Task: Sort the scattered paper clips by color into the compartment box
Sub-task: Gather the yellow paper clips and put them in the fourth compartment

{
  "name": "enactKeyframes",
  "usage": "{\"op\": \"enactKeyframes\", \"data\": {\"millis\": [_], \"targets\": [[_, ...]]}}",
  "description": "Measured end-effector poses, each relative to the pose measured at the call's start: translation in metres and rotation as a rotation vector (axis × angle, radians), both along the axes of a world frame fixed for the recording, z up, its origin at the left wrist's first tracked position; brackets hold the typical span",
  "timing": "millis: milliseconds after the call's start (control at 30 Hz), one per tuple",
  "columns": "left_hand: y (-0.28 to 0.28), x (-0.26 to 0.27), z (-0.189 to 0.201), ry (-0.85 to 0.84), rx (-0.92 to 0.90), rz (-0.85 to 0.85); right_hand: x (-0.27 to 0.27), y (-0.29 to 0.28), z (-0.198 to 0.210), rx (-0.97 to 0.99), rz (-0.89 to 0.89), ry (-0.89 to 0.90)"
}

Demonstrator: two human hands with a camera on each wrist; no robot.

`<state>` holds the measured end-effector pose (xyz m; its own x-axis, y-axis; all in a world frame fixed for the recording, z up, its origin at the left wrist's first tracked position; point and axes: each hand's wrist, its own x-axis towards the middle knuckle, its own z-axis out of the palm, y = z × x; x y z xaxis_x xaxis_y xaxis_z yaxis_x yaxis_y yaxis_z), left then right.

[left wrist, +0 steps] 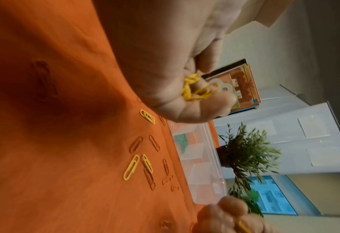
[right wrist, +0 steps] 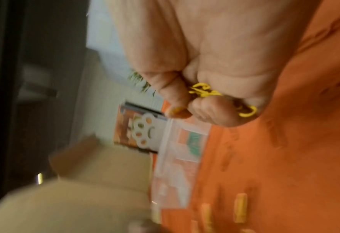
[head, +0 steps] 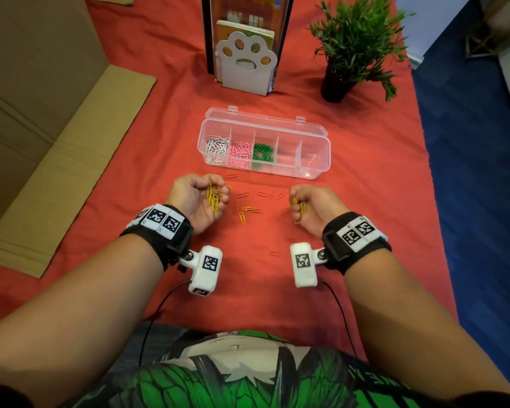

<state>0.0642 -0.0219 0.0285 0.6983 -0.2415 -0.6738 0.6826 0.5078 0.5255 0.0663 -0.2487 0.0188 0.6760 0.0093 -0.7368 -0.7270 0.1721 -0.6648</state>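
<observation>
While the compartment box [head: 265,148] stands open, the left hand [head: 198,198] and right hand [head: 312,206] each curl around yellow paper clips [head: 213,198]; others lie between them.

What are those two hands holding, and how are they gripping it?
Each holds a bunch of yellow paper clips. The left hand cups its clips in the palm under curled fingers; the right hand clenches its clips in a fist, ends poking out.

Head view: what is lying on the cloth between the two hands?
Between left hand and right hand, the head view shows loose yellow clips and orange clips on the red cloth.
</observation>
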Motion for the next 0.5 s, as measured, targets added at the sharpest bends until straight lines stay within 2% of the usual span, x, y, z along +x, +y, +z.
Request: {"op": "enactKeyframes", "data": {"millis": [100, 200, 400, 500], "targets": [[-0.012, 0.008, 0.006, 0.096, 0.105, -0.074, 0.003, -0.003, 0.014, 0.337, -0.192, 0.019], [-0.030, 0.021, 0.018, 0.092, 0.088, -0.152, 0.007, -0.007, 0.019, 0.452, -0.340, 0.040], [-0.081, 0.061, 0.054, 0.004, 0.086, -0.256, 0.006, -0.026, 0.024, 0.365, -0.380, 0.086], [-0.100, 0.076, 0.062, -0.014, 0.112, -0.201, 0.003, -0.039, 0.023, 0.271, -0.331, 0.055]]}}
